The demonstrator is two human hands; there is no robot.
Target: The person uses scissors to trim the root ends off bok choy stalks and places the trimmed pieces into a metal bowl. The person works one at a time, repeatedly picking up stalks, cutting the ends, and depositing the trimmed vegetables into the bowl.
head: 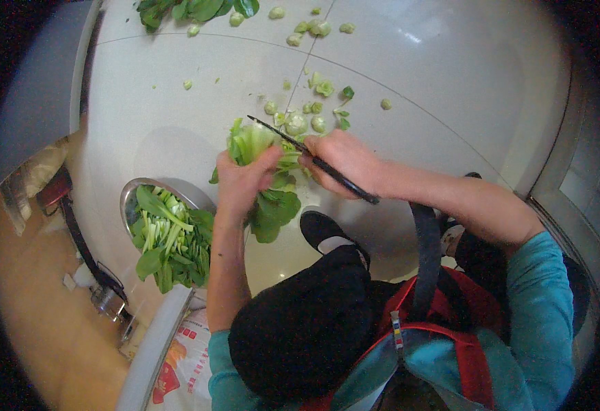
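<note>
My left hand (240,182) grips a head of bok choy (251,141), its pale base up and its dark leaves (273,216) hanging below my fingers. A knife (337,177) with a black handle is held in my right hand (348,159). Its dark blade slants up and left across the base of the bok choy; whether it is cutting in, I cannot tell. Just beyond the blade, trimmed bok choy ends (295,124) and leaf scraps lie on the floor. Left of my left forearm, a metal bowl (126,200) holds loose bok choy leaves and stalks (169,231).
More leafy greens (197,9) lie on the tiled floor (408,67) at the far side, with cut ends (320,27) near them. My shoe (323,226) is close below my hands. A printed bag (184,365) sits at lower left, near a grey panel (37,97).
</note>
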